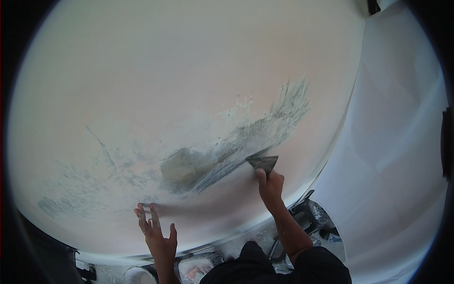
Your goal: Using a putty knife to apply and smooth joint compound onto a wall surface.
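Observation:
My right hand grips a putty knife by its handle. The knife's wide triangular blade lies at the lower edge of a grey, streaked patch on a large, pale, smoothly curved surface. Left of the blade, the patch has a browner area. My left hand holds nothing; its fingers are spread, with the tips at the surface just below the patch's left part. Thin grey smears spread farther left.
A white sheet hangs along the right side of the curved surface. Below its near edge are a dust-covered black piece of equipment, a round white container and a white-spattered tray-like thing. White specks dot the floor.

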{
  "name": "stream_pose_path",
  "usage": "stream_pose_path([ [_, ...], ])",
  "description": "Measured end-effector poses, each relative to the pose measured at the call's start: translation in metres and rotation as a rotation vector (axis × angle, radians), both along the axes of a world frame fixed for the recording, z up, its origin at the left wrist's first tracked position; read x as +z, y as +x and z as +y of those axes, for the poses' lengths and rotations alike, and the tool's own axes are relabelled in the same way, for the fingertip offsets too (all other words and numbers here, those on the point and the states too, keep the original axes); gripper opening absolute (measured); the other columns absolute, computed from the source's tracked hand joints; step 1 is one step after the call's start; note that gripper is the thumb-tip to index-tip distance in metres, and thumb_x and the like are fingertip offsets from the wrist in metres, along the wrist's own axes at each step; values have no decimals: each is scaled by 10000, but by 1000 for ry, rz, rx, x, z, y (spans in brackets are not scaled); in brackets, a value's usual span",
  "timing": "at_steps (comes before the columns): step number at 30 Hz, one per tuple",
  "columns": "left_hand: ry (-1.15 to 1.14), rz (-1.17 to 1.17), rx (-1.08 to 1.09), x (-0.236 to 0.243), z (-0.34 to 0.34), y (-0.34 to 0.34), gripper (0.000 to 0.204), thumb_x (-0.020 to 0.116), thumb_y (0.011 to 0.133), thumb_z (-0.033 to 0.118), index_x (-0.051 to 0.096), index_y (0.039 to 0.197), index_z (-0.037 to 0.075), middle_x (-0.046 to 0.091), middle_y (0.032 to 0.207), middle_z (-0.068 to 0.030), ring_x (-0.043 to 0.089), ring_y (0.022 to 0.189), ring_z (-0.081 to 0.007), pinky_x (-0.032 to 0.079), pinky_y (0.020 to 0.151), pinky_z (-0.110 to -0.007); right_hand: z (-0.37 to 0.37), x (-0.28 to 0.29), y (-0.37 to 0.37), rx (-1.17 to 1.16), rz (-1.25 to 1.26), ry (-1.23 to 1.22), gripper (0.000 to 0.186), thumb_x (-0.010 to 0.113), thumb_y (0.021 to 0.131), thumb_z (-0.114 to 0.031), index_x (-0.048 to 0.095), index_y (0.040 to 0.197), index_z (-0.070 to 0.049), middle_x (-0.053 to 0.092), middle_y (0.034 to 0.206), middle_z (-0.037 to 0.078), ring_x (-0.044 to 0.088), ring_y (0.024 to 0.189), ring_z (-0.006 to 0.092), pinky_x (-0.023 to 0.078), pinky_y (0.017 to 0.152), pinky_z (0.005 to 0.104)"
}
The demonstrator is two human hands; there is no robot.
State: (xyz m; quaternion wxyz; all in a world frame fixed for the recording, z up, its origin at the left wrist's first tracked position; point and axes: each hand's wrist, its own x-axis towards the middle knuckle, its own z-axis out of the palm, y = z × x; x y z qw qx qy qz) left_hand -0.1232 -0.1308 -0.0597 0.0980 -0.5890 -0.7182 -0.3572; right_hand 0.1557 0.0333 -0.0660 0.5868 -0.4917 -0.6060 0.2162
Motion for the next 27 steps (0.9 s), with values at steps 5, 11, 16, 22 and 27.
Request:
stream_pose_path([
  [5,26,0,-31,4,3,5,910,720,669,29,322,1483,118,190,1557,-192,167,1432,-418,259,1127,-515,-6,-41,-10,67,-547,94,444,634,907,-366,598,705,28,595,627,211,594,577,410,456,505,427],
  [11,26,46,-4,8,0,12,855,701,687,-3,347,1461,70,188,1543,-204,173,1422,-455,312,1104,-514,-4,-42,-2,-40,-213,48,416,637,903,-377,623,732,2,590,622,216,601,579,403,472,514,440],
  [16,61,28,11,5,2,13,859,713,687,24,346,1462,74,194,1540,-204,179,1420,-452,265,1123,-526,-10,-12,-3,0,21,-13,344,619,930,-313,647,805,7,590,610,193,598,504,318,455,496,359],
  [22,57,-47,5,5,3,21,872,714,689,28,328,1470,73,189,1542,-212,177,1425,-440,261,1127,-520,-17,-19,-8,-7,-373,175,376,623,927,-307,640,747,23,568,596,200,594,518,321,452,509,369],
  [27,55,34,11,4,3,21,877,709,693,29,315,1475,74,177,1547,-213,172,1428,-434,256,1131,-518,-10,-35,-7,15,-360,99,371,630,918,-285,610,716,25,558,583,198,598,531,354,439,498,381],
])
